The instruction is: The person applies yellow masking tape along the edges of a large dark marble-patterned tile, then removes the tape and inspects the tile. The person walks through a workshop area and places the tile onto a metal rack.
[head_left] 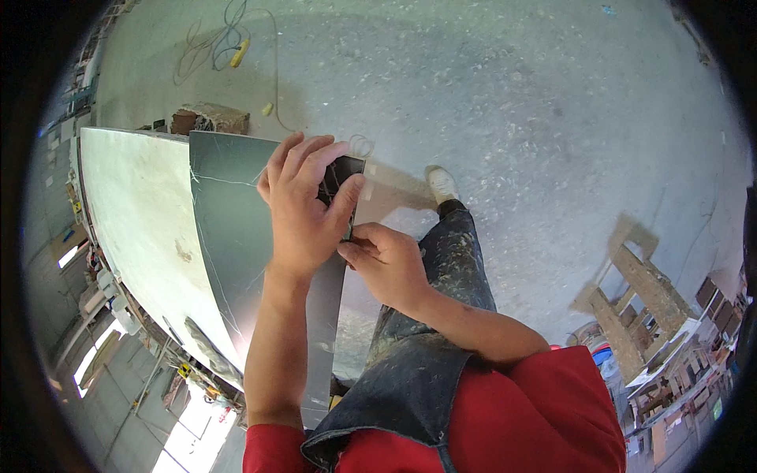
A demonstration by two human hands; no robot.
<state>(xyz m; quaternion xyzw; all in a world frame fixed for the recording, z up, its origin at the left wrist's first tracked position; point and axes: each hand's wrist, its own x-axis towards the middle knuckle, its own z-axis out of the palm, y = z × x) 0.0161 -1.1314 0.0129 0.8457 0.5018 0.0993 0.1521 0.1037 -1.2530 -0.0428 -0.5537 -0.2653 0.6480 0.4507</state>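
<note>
A small black rectangular piece (pixel 344 167) sits at the right edge of a dark grey panel (pixel 229 205). My left hand (pixel 303 205) reaches over it, fingers on its far side and thumb on its near side, gripping it against the panel. Below that thumb, the thumb and forefinger of my right hand (pixel 390 264) are pinched together at the panel's edge, beside the lower end of the piece. Whatever lies between those fingertips is too small to make out. Thin pale threads or scratches run across the panel's surface.
A large whitish board (pixel 138 229) lies left of the panel. Beyond them are a rough block (pixel 222 118) and a cable with a yellow connector (pixel 240 54) on the speckled floor. A wooden frame (pixel 650 292) stands at the right. My shoe (pixel 441 184) is near the panel.
</note>
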